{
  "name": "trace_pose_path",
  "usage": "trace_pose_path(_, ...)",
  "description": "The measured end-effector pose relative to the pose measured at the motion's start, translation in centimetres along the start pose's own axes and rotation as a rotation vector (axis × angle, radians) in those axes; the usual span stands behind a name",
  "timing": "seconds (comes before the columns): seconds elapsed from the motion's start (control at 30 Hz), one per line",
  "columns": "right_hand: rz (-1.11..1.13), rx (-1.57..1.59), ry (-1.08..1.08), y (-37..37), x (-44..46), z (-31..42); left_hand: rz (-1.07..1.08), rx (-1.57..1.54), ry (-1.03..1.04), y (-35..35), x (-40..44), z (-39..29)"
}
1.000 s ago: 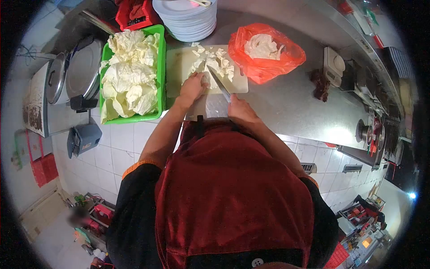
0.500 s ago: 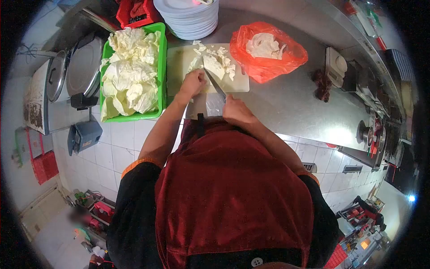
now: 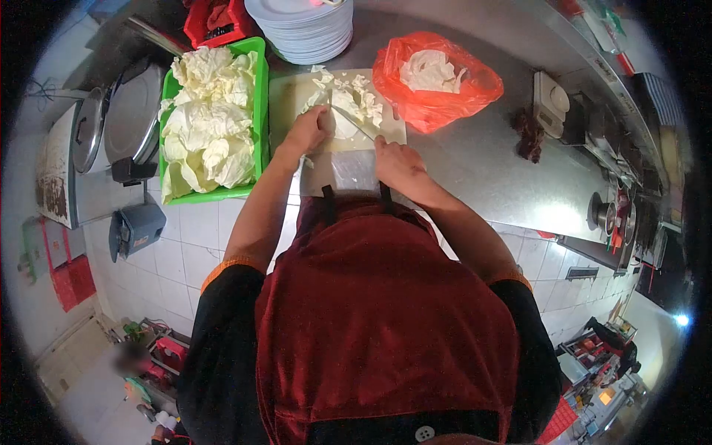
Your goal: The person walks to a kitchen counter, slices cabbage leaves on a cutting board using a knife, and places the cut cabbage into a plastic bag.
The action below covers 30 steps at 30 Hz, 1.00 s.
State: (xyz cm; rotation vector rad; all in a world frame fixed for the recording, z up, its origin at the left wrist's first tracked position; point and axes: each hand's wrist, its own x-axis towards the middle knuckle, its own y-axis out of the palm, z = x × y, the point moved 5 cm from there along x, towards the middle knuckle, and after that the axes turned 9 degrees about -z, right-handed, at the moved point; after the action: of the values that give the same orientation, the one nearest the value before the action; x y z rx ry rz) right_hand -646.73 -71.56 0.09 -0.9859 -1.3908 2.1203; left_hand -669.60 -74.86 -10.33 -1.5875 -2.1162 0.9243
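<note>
My right hand (image 3: pixel 399 163) is closed round the handle of a knife (image 3: pixel 354 124), whose blade slants up and left over the cutting board (image 3: pixel 397 133). Curled fingers of my left hand (image 3: pixel 307 132) press on cabbage leaf (image 3: pixel 343 127) at the board's left part, close to the blade's tip. Cut pieces of cabbage (image 3: pixel 363 100) lie scattered beyond the blade. Left of the board, a green crate (image 3: pixel 262 111) is heaped with large pale cabbage leaves (image 3: pixel 211 126).
An orange-red plastic bag (image 3: pixel 478 93) with pale pieces inside stands right of the board. Behind are stacked white plates (image 3: pixel 308 33) and a red basket (image 3: pixel 222 33). A white kitchen scale (image 3: pixel 550 104) sits farther right on the steel counter (image 3: pixel 475 170).
The knife's blade lies at a flatter slant than before, and my right hand has shifted slightly right. My left hand stays at the cabbage. The whole view has shifted a little.
</note>
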Motion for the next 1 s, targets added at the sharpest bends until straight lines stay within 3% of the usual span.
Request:
trace_pose_path(0.43,0.060,0.057,0.080,1.7,1.1,-0.6,0.002,0.090,0.120,-1.2,0.2,0.3)
trace_pose_path(0.5,0.068,0.090,0.081,4.1,1.6,-1.8,0.077,0.059,-0.079,-1.3,0.1,0.0)
trace_pose_path(0.63,-0.009,0.168,0.169,7.7,2.1,-3.6,0.072,-0.040,-0.076,-1.0,0.3,0.4)
trace_pose_path(0.73,0.004,0.169,0.185,7.4,3.0,-3.5,0.020,0.061,0.017,-0.8,0.4,0.2)
trace_pose_path(0.77,-0.010,0.171,0.189,7.3,3.2,-4.1,0.030,0.058,-0.036,-0.6,0.5,0.5)
trace_pose_path(0.83,-0.047,0.257,0.034,6.9,3.5,-4.9,0.028,0.060,-0.091,0.0,0.3,1.0)
trace_pose_path(0.9,-0.071,0.287,0.038,5.7,3.0,-5.5,-0.221,0.298,0.039,0.4,-0.2,0.3)
trace_pose_path(0.93,-0.089,0.316,0.056,5.3,2.5,-5.5,-0.229,0.304,0.031,1.0,-0.6,-0.1)
trace_pose_path(1.0,-0.165,0.407,0.046,4.1,1.0,-4.8,-0.292,0.218,-0.158,1.6,-1.6,-0.8)
